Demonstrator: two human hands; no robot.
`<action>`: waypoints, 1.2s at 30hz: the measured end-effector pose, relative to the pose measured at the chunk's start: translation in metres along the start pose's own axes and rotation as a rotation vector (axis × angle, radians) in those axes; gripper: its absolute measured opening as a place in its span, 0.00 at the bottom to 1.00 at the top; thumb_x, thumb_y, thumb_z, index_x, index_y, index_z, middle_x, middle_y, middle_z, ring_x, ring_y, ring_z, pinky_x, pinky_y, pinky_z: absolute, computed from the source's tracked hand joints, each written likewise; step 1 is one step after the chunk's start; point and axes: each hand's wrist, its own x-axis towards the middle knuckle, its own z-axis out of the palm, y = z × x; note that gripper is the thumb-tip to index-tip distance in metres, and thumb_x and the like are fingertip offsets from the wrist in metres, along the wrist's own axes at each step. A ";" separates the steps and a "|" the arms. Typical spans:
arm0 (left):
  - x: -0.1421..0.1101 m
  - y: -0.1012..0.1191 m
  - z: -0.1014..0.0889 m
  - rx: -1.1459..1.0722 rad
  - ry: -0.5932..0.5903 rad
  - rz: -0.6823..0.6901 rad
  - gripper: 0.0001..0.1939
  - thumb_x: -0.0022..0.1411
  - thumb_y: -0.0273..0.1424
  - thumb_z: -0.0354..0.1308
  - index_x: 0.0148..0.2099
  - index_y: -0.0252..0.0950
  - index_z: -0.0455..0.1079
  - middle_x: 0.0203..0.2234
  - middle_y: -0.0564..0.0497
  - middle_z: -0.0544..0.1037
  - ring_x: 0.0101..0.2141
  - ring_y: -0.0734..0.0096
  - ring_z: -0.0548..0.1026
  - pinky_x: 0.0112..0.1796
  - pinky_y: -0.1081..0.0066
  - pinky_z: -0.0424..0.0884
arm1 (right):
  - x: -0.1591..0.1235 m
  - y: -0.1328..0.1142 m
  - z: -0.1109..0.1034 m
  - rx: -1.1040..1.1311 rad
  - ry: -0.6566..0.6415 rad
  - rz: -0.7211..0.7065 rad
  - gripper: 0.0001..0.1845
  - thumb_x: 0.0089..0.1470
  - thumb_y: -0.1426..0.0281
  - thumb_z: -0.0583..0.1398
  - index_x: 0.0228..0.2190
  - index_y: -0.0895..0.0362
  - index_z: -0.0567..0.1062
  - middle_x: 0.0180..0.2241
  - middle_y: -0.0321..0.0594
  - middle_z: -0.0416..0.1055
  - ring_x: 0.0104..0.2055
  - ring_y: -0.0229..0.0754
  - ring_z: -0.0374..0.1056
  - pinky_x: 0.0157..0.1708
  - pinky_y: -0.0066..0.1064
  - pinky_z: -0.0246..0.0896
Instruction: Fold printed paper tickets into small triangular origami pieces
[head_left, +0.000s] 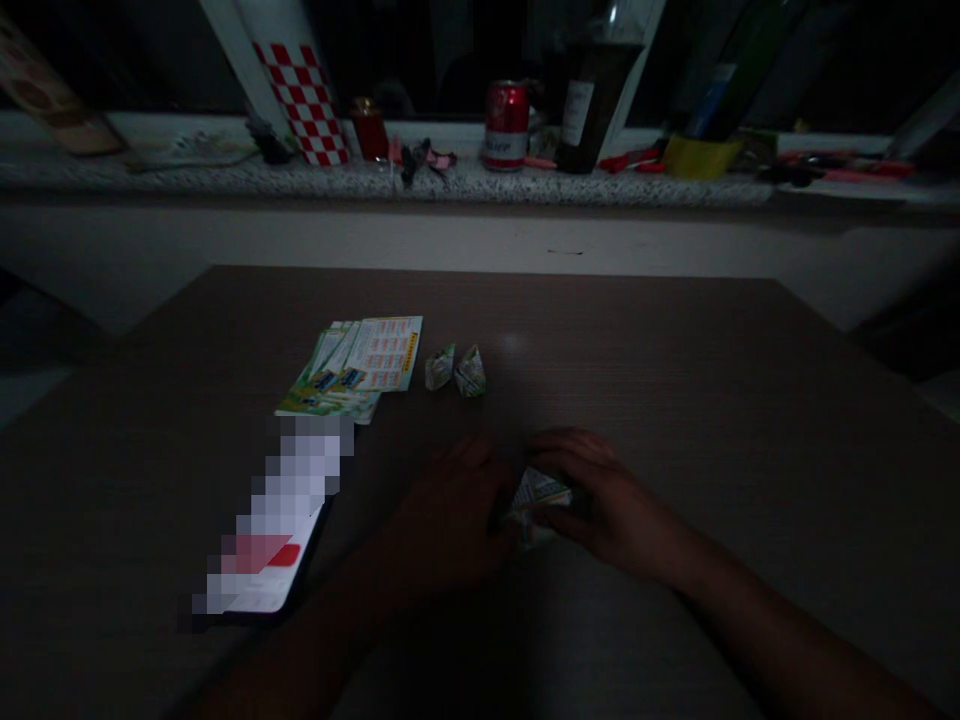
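Observation:
A small folded paper piece (540, 490), pale with green and dark print, rests low over the table between my hands. My right hand (611, 490) grips it from the right, thumb below and fingers curved over the far side. Against its left edge, my left hand (461, 515) is closed, the fingertips partly hidden in shadow. Beyond my hands stand two similar folded paper pieces (471, 373), side by side and pointed at the top. Left of them lies a fanned stack of printed paper sheets (386, 350) with calendar-like grids.
A lit phone (262, 590), its screen partly pixelated, lies left of my left forearm on the wooden table (637, 340). Along the stone windowsill (457, 185) are a red can (506, 125), a dark bottle (581, 115), a checkered container (304, 100) and small items.

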 end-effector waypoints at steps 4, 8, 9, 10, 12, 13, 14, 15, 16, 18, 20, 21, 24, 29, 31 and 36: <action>0.005 0.001 0.007 -0.125 0.018 -0.004 0.12 0.58 0.39 0.59 0.36 0.34 0.69 0.34 0.49 0.71 0.37 0.63 0.68 0.36 0.67 0.62 | -0.003 0.000 0.004 0.207 0.089 0.115 0.12 0.50 0.75 0.64 0.38 0.54 0.73 0.35 0.38 0.74 0.39 0.42 0.70 0.42 0.34 0.65; 0.010 0.002 0.007 -0.429 -0.040 -0.155 0.13 0.61 0.39 0.56 0.34 0.34 0.72 0.26 0.53 0.73 0.29 0.70 0.69 0.29 0.72 0.60 | -0.003 -0.002 0.008 0.505 0.182 0.283 0.12 0.49 0.71 0.66 0.37 0.54 0.72 0.30 0.35 0.76 0.31 0.38 0.72 0.31 0.27 0.66; 0.010 0.002 0.006 -0.517 -0.044 -0.192 0.13 0.61 0.39 0.55 0.34 0.34 0.73 0.26 0.54 0.74 0.28 0.71 0.69 0.28 0.73 0.60 | -0.002 -0.002 0.008 0.568 0.204 0.314 0.13 0.48 0.70 0.66 0.37 0.54 0.73 0.29 0.35 0.76 0.31 0.38 0.73 0.31 0.27 0.67; 0.011 0.001 0.005 -0.598 -0.038 -0.219 0.13 0.61 0.39 0.56 0.34 0.35 0.73 0.25 0.55 0.74 0.27 0.71 0.69 0.27 0.74 0.60 | -0.002 -0.003 0.008 0.624 0.224 0.338 0.13 0.48 0.69 0.67 0.38 0.54 0.73 0.29 0.35 0.77 0.31 0.38 0.73 0.31 0.27 0.67; 0.011 0.000 0.003 -0.713 -0.014 -0.249 0.13 0.60 0.39 0.56 0.34 0.34 0.73 0.25 0.55 0.74 0.27 0.72 0.70 0.27 0.75 0.60 | 0.000 -0.004 0.007 0.727 0.261 0.374 0.15 0.47 0.69 0.67 0.38 0.55 0.73 0.29 0.35 0.77 0.30 0.38 0.73 0.31 0.27 0.68; 0.011 -0.001 0.002 -0.754 -0.004 -0.258 0.13 0.60 0.39 0.57 0.34 0.34 0.74 0.25 0.54 0.75 0.27 0.72 0.70 0.27 0.75 0.60 | 0.000 -0.005 0.006 0.768 0.278 0.389 0.15 0.46 0.69 0.68 0.38 0.55 0.73 0.28 0.35 0.77 0.29 0.37 0.73 0.30 0.26 0.68; 0.011 -0.001 0.002 -0.789 0.003 -0.266 0.13 0.59 0.39 0.57 0.34 0.34 0.74 0.25 0.54 0.75 0.26 0.72 0.70 0.27 0.75 0.61 | 0.000 -0.006 0.005 0.799 0.293 0.403 0.16 0.46 0.69 0.68 0.38 0.55 0.73 0.27 0.34 0.77 0.28 0.37 0.73 0.29 0.26 0.69; 0.011 -0.001 0.002 -0.820 0.006 -0.273 0.13 0.58 0.39 0.58 0.34 0.33 0.74 0.25 0.54 0.75 0.26 0.73 0.70 0.27 0.75 0.61 | 0.000 -0.007 0.004 0.816 0.311 0.415 0.16 0.45 0.70 0.68 0.38 0.55 0.73 0.26 0.33 0.77 0.27 0.36 0.73 0.28 0.25 0.69; 0.011 -0.001 0.003 -0.849 0.007 -0.277 0.13 0.58 0.39 0.59 0.34 0.33 0.74 0.25 0.53 0.75 0.26 0.73 0.70 0.27 0.75 0.61 | 0.000 -0.008 0.003 0.822 0.329 0.426 0.17 0.44 0.70 0.68 0.38 0.55 0.73 0.25 0.32 0.77 0.26 0.35 0.72 0.27 0.25 0.69; 0.011 0.000 0.005 -0.907 0.008 -0.269 0.13 0.57 0.39 0.60 0.35 0.33 0.75 0.26 0.53 0.76 0.27 0.72 0.71 0.27 0.75 0.62 | -0.001 -0.009 0.002 0.815 0.352 0.436 0.18 0.43 0.71 0.69 0.38 0.55 0.73 0.23 0.31 0.75 0.23 0.35 0.71 0.25 0.24 0.68; 0.010 0.003 0.007 -0.958 0.010 -0.249 0.13 0.56 0.38 0.62 0.37 0.34 0.75 0.28 0.52 0.77 0.29 0.71 0.72 0.29 0.75 0.64 | -0.002 -0.011 0.003 0.803 0.354 0.426 0.18 0.42 0.70 0.70 0.37 0.55 0.74 0.22 0.31 0.74 0.22 0.35 0.71 0.23 0.24 0.68; 0.010 0.004 0.008 -0.976 0.015 -0.244 0.12 0.56 0.38 0.62 0.38 0.34 0.76 0.29 0.51 0.78 0.30 0.70 0.73 0.30 0.75 0.64 | -0.002 -0.011 0.003 0.797 0.351 0.415 0.18 0.42 0.70 0.70 0.37 0.56 0.74 0.21 0.31 0.74 0.22 0.35 0.71 0.23 0.25 0.68; 0.010 0.007 0.010 -0.984 0.042 -0.258 0.12 0.56 0.37 0.62 0.39 0.34 0.77 0.31 0.50 0.80 0.33 0.67 0.74 0.32 0.73 0.66 | -0.003 -0.014 0.005 0.718 0.393 0.361 0.17 0.42 0.70 0.69 0.37 0.56 0.74 0.21 0.32 0.75 0.22 0.36 0.71 0.22 0.25 0.69; 0.011 0.006 0.007 -0.992 0.137 -0.287 0.12 0.56 0.36 0.62 0.40 0.34 0.77 0.33 0.48 0.80 0.34 0.65 0.75 0.33 0.72 0.68 | -0.004 -0.013 0.003 0.447 0.589 0.213 0.14 0.44 0.74 0.68 0.35 0.54 0.75 0.25 0.33 0.77 0.25 0.36 0.73 0.26 0.25 0.71; 0.011 0.006 0.005 -1.016 0.160 -0.289 0.12 0.56 0.35 0.62 0.40 0.34 0.77 0.33 0.48 0.81 0.34 0.65 0.75 0.33 0.72 0.68 | -0.006 -0.010 0.002 0.382 0.653 0.158 0.13 0.44 0.76 0.68 0.34 0.53 0.75 0.27 0.33 0.77 0.27 0.36 0.73 0.29 0.25 0.71; 0.010 0.007 0.004 -1.027 0.209 -0.296 0.11 0.55 0.33 0.63 0.40 0.35 0.77 0.33 0.49 0.80 0.34 0.66 0.75 0.34 0.72 0.68 | -0.007 -0.009 -0.003 0.250 0.636 0.079 0.06 0.46 0.76 0.67 0.29 0.54 0.78 0.26 0.34 0.77 0.29 0.38 0.74 0.30 0.27 0.71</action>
